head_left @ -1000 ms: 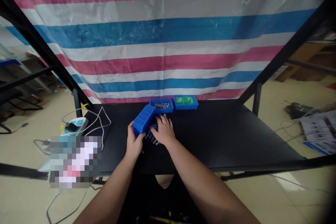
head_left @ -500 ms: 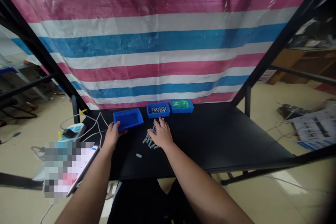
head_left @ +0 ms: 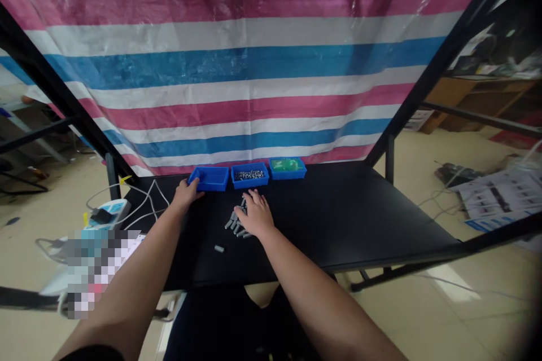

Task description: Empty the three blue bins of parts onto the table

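My left hand grips the near left corner of an empty blue bin that stands upright at the back of the black table, left of two other bins. My right hand lies flat, fingers spread, on a pile of small grey cylinders in front of the bins. One grey cylinder lies apart, nearer to me. The middle blue bin holds small metal parts. The right blue bin holds green pieces.
A striped pink, white and blue tarp hangs behind the table. Black frame posts slant up on both sides. White cables and a power strip lie at the left. Papers lie on the floor at the right.
My left hand turned the tipped blue bin upright and moved it left and back, into line with the other two bins. The grey cylinders now lie uncovered under my right hand.
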`<state>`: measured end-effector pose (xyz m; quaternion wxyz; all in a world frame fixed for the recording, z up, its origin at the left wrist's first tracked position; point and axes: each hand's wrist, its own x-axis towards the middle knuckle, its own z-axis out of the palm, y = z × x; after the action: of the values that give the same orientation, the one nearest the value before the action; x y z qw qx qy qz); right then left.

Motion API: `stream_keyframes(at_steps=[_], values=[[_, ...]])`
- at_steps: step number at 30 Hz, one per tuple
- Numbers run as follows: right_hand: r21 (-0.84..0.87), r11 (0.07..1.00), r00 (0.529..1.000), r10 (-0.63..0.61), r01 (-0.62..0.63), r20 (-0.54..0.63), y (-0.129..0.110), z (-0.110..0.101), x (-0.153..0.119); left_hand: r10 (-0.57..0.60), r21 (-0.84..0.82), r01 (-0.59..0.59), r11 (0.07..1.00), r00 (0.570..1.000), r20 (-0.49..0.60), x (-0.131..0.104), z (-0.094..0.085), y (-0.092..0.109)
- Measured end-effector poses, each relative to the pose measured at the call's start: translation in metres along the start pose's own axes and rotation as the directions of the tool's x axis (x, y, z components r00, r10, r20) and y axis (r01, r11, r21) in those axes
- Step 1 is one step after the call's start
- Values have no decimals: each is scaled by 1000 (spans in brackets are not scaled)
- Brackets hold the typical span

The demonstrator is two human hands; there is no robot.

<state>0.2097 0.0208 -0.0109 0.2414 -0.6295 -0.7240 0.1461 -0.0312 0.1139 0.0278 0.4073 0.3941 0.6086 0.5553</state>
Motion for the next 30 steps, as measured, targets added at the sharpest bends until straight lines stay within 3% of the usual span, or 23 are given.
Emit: stream_keyframes(at_steps=[2,3,5,8,10,12,15,19,22,26,30], values=[[5,1000,1000,0,0,-15,0,0,-1,52,113,-51,992,999,-7,-18,-6,10],[6,1000,1000,-5,5,-23,1,0,-1,145,280,-143,949,989,14,-33,-10,13],[7,1000,999,-20,20,-43,2,2,-1,288,519,-339,785,941,179,-70,-18,9],[-2,999,995,-32,32,-91,3,7,0,402,523,-598,607,799,446,-137,-25,-17],[-10,1000,993,-24,23,-117,4,9,0,402,483,-652,584,750,525,-171,-25,-40],[-16,1000,991,-8,6,-132,4,9,0,388,463,-672,578,726,568,-188,-22,-59],[-21,1000,989,10,-13,-147,3,8,-1,364,454,-713,533,679,638,-183,-14,-70],[-14,1000,990,7,-9,-138,2,6,-2,343,432,-783,448,597,725,-155,2,-65],[5,999,994,-36,36,-107,4,4,-2,326,435,-797,419,579,747,-139,17,-61],[43,980,981,-191,192,-32,19,-8,0,280,417,-820,393,539,795,-126,34,-57],[71,921,911,-388,382,140,43,-33,-1,247,375,-850,369,479,843,-118,41,-52]])
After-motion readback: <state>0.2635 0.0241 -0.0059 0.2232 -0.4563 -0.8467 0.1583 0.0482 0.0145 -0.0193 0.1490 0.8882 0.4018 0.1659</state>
